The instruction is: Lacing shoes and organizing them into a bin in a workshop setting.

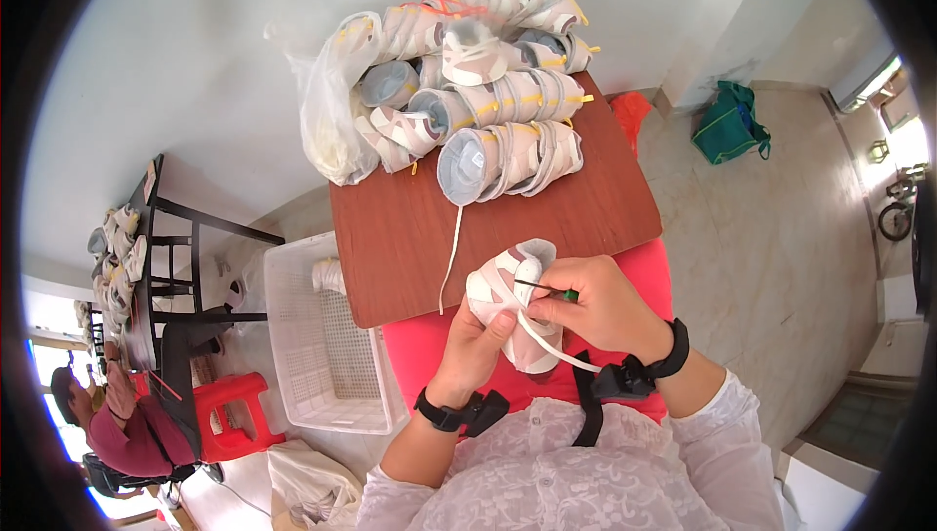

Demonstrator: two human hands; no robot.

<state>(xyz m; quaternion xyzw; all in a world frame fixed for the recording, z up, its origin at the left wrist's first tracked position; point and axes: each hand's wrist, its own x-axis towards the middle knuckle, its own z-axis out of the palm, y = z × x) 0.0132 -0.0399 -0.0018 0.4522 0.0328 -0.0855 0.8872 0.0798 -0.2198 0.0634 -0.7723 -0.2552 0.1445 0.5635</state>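
Just off the table's near edge, my left hand (473, 353) is closed on a beige, white and mauve shoe upper (490, 287), its thumb pressed on the front. My right hand (605, 308) pinches a thin dark-shafted tool with a green handle end (570, 295). The tool's shaft reaches into the upper's lacing area; whether its tip is a hook or a point is hidden. A flat white lace (549, 338) hangs from the upper toward my right wrist. Nested uppers (512, 160) lie in rows farther back, and one loose lace (453, 258) trails from them.
The brown table (410, 238) carries the uppers and a clear plastic bag (327, 116). A white plastic crate (303, 375) stands to its left. Beyond are a red stool (234, 409) and a seated person (132, 424). A green bag (727, 126) rests on the floor at right.
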